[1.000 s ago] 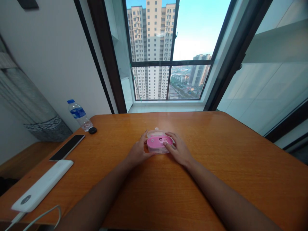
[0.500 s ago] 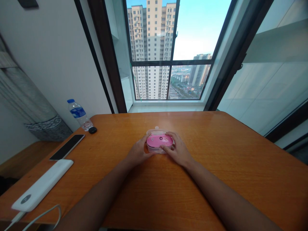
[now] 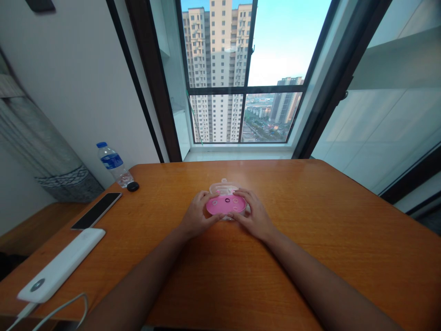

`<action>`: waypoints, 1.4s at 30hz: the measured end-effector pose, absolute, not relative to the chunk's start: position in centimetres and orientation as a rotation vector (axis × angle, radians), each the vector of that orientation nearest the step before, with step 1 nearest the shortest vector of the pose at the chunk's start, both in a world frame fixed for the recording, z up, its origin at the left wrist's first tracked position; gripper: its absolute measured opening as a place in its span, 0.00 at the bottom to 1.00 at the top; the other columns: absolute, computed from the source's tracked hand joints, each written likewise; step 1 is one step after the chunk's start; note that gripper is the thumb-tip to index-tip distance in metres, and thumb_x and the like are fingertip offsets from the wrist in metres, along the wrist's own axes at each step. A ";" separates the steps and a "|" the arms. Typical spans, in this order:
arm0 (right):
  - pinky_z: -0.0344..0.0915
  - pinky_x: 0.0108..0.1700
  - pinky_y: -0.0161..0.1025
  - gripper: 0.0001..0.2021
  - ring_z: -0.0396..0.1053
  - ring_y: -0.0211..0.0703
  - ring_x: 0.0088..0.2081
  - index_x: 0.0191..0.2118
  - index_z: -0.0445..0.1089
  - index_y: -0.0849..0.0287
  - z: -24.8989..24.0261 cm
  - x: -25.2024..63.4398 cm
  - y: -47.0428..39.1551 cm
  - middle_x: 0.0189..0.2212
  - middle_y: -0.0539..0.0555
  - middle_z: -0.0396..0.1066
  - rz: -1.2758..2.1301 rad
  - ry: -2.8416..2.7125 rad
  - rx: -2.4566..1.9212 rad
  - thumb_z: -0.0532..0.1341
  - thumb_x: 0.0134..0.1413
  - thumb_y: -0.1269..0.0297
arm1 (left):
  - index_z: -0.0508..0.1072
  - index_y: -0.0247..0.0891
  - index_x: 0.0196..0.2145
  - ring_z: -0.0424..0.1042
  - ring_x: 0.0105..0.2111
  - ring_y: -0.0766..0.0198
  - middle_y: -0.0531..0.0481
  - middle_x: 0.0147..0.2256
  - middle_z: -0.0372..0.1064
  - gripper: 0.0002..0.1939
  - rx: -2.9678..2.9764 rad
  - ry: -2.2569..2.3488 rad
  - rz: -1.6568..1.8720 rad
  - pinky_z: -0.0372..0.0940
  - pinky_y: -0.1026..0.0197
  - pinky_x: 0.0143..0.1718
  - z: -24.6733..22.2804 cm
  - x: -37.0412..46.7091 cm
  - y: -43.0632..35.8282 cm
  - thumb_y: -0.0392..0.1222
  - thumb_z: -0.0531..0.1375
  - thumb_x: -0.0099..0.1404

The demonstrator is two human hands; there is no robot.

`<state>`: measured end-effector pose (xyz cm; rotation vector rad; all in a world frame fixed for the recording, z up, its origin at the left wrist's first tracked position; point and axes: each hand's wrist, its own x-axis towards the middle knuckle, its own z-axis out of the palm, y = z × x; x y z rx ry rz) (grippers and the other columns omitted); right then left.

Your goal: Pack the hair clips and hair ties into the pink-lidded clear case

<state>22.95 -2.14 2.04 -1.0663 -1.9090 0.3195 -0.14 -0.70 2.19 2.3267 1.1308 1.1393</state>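
Both hands hold a pink oval piece (image 3: 220, 208), which looks like a tray or inner lid with a few small ring-like marks, one of them dark. It lies over a clear plastic box (image 3: 223, 186), whose transparent flap stands out behind it. Around the piece's left end, my left hand (image 3: 195, 217) is closed, with fingers at the far edge and thumb along the near edge. My right hand (image 3: 255, 216) grips the right end in the same way. The box's lower part is mostly hidden by the pink piece and fingers.
On the left of the wooden table (image 3: 310, 230) lie a black-screened phone (image 3: 97, 211) and a white power bank (image 3: 62, 266) with a cable (image 3: 69, 301). A water bottle (image 3: 115, 165) and a small black round object (image 3: 132, 186) are near the far-left edge.
The pink piece has shifted slightly left and towards me, so more of the clear box shows behind it. My left fingers have moved onto its far edge.
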 end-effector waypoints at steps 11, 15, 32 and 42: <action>0.52 0.66 0.54 0.38 0.55 0.52 0.63 0.64 0.54 0.49 0.9 23.0 -1.5 0.60 0.57 0.56 0.327 -1.932 -1.115 0.67 0.48 0.66 | 0.72 0.38 0.49 0.69 0.51 0.50 0.42 0.49 0.69 0.24 2.130 1.162 1.401 0.63 0.48 0.55 2.2 -0.6 -0.2 0.50 0.67 0.56; 0.52 0.66 0.54 0.37 0.54 0.52 0.63 0.64 0.54 0.50 0.5 23.5 -1.0 0.61 0.57 0.55 0.280 -1.904 -1.163 0.64 0.48 0.70 | 0.71 0.37 0.52 0.71 0.52 0.50 0.42 0.51 0.71 0.29 1.948 1.188 1.425 0.64 0.48 0.56 1.6 -0.4 -0.1 0.50 0.68 0.55; 0.58 0.13 0.31 0.14 0.69 0.38 0.17 0.42 0.70 0.59 3.1 20.3 -4.9 0.26 0.51 0.72 1.122 -1.253 -1.267 0.57 0.59 0.53 | 0.56 0.36 0.59 0.72 0.51 0.52 0.38 0.51 0.71 0.32 1.844 0.914 1.507 0.64 0.50 0.56 1.9 -0.4 -1.1 0.51 0.62 0.63; 0.76 0.40 0.40 0.17 0.79 0.46 0.34 0.45 0.71 0.68 3.9 18.8 -5.3 0.36 0.64 0.78 1.834 -0.687 -0.993 0.51 0.63 0.61 | 0.59 0.38 0.56 0.73 0.48 0.53 0.41 0.49 0.72 0.29 1.979 0.861 1.343 0.64 0.51 0.54 1.7 -0.5 -1.2 0.49 0.63 0.62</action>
